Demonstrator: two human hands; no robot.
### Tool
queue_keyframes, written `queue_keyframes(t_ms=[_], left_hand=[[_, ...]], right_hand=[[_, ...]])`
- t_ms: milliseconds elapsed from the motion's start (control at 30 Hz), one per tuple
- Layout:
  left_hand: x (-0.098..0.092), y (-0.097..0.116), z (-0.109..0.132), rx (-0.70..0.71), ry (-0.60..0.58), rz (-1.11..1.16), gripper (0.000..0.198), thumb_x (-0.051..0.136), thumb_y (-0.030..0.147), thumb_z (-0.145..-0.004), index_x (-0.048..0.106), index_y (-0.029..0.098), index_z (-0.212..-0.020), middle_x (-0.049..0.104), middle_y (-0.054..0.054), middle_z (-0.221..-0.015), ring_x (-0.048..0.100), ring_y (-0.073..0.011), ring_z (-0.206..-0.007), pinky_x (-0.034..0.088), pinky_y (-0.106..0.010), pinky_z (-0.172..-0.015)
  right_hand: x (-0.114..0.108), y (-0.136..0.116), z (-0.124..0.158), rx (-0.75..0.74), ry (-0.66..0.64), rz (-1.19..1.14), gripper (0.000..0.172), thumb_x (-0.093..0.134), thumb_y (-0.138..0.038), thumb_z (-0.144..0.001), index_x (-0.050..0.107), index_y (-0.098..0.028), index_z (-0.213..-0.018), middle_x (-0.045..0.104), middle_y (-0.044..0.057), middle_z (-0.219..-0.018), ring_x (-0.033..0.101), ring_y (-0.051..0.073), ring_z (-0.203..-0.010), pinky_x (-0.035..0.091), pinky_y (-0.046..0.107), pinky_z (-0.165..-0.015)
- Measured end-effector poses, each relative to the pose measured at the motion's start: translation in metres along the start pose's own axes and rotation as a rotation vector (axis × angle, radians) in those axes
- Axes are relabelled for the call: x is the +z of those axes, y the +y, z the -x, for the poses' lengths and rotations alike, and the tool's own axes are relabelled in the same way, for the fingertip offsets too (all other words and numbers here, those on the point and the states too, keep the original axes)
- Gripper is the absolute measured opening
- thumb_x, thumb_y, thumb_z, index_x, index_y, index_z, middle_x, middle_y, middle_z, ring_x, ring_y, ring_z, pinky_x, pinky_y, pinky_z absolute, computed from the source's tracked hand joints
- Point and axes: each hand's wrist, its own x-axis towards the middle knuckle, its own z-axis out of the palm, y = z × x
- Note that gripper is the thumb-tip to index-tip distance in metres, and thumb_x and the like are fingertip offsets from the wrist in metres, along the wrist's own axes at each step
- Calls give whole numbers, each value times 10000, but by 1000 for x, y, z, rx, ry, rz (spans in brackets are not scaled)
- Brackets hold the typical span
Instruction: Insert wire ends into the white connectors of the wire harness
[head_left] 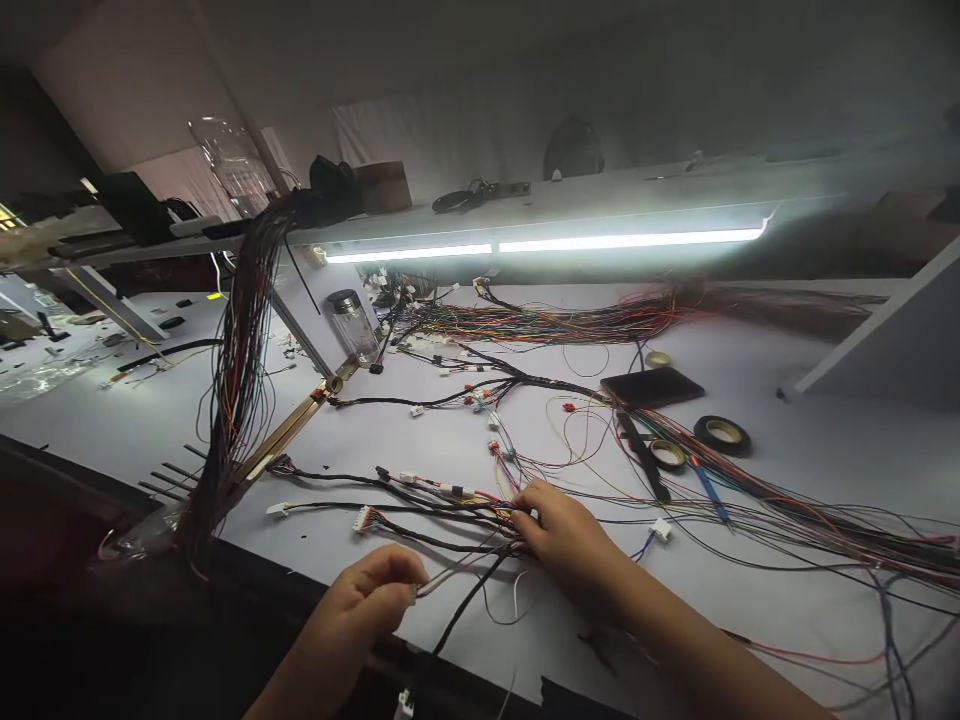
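My left hand [371,592] is near the table's front edge, its fingers pinched on the end of thin wires [457,578] that run right toward my other hand. My right hand [562,530] lies on the white table [360,430], fingers closed on a taped wire harness [442,500] where several coloured wires join. Black-sleeved branches of the harness with small white connectors [362,517] spread out to the left of that hand.
A thick hanging wire bundle [236,380] drapes at left beside a brass bar [300,420]. Tape rolls [721,433], a dark flat pad [651,386], a clear jar [351,322] and loose coloured wires [585,320] lie further back under a strip light [547,243].
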Motion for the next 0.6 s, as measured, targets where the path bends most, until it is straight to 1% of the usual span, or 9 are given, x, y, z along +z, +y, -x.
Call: queue_keyframes(t_ms=[67, 133, 200, 267, 333, 433, 500, 567, 600], left_hand=[[5, 8, 14, 89, -54, 87, 139, 640, 302, -756, 652, 173, -704, 484, 20, -606, 407, -95, -517, 327, -218, -500], [13, 18, 20, 129, -28, 170, 213, 680, 384, -773, 654, 175, -744, 500, 20, -592, 413, -83, -475, 324, -215, -472], [20, 26, 17, 178, 22, 254, 270, 730, 424, -739, 662, 194, -862, 525, 23, -574, 447, -92, -461, 346, -219, -458], [24, 33, 8, 269, 36, 220, 296, 761, 382, -723, 667, 212, -945, 570, 11, -621, 521, -120, -513, 411, -237, -490], [26, 38, -2, 387, 29, 45, 219, 724, 302, -772, 688, 237, -979, 611, -13, -736, 581, -138, -598, 475, -259, -556], [28, 39, -8, 568, 0, -190, 160, 633, 263, -843, 718, 273, -979, 644, -56, -959, 629, -187, -831, 528, -317, -746], [30, 32, -5, 555, 2, -177, 197, 611, 297, -860, 704, 283, -1033, 663, -68, -1046, 613, -225, -986, 506, -359, -875], [32, 20, 0, 412, 66, -21, 244, 604, 361, -868, 674, 269, -1083, 699, -67, -1021, 622, -230, -1009, 482, -375, -937], [33, 12, 3, 318, 115, 115, 286, 609, 398, -863, 657, 259, -1109, 718, -65, -969, 638, -227, -984, 479, -379, -948]], right_hand=[[0, 4, -2, 11, 15, -29, 273, 545, -277, -840, 597, -237, -1106, 631, 15, -957, 587, 180, -758, 417, 302, -684], [-3, 9, -6, 29, 51, -116, 389, 550, -334, -847, 532, -244, -1224, 629, 10, -962, 573, 163, -685, 430, 305, -665], [-10, 12, -7, 50, 104, -212, 372, 526, -391, -868, 548, -226, -1201, 627, 12, -917, 560, 162, -665, 441, 308, -661], [-20, 8, -4, 13, 145, -278, 329, 509, -405, -883, 587, -209, -1136, 630, 28, -909, 557, 167, -692, 448, 305, -663], [-29, -6, 6, -121, 100, -323, 309, 518, -374, -889, 595, -224, -1148, 639, 43, -1000, 559, 164, -734, 456, 297, -674], [-35, -38, 33, -333, -113, -342, 391, 587, -273, -850, 566, -315, -1238, 662, 8, -1058, 572, 150, -730, 465, 281, -671], [-32, -52, 53, -360, -230, -258, 568, 635, -193, -794, 501, -382, -1313, 688, -20, -1028, 603, 160, -740, 471, 287, -684], [-25, -50, 67, -351, -272, -173, 706, 649, -154, -768, 419, -405, -1386, 700, -15, -1050, 639, 198, -836, 483, 308, -735], [-22, -43, 71, -345, -261, -152, 711, 640, -155, -778, 404, -394, -1404, 699, -2, -1079, 644, 216, -900, 486, 321, -772]])
